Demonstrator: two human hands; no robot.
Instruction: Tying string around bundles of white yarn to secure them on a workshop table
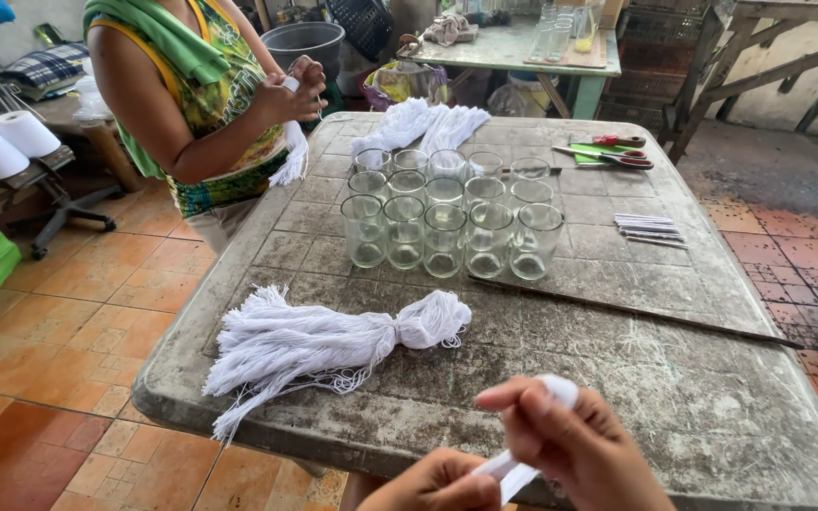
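Head view: right hand (584,440) and left hand (437,484), at the near table (712,397) edge, pinch a white strand (523,462) between them. White string bundle (333,341) lies ahead; empty glasses (447,213) stand beyond. A co-worker's hands (295,90) grip more string.

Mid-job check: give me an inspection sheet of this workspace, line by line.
Surface: worn grey table, stained and scratched.
Job's things: white string piece held between left hand and right hand; white string bundle lying near the front edge.
Clutter: clear glasses grouped mid-table; second string bundle behind them; scissors; small white sticks; long thin rod.
Grippers: both hands pinching the string piece.
Cables: nothing seen.
Surroundings: another person at the far left corner holding white string; paper rolls; tiled floor; second table behind.
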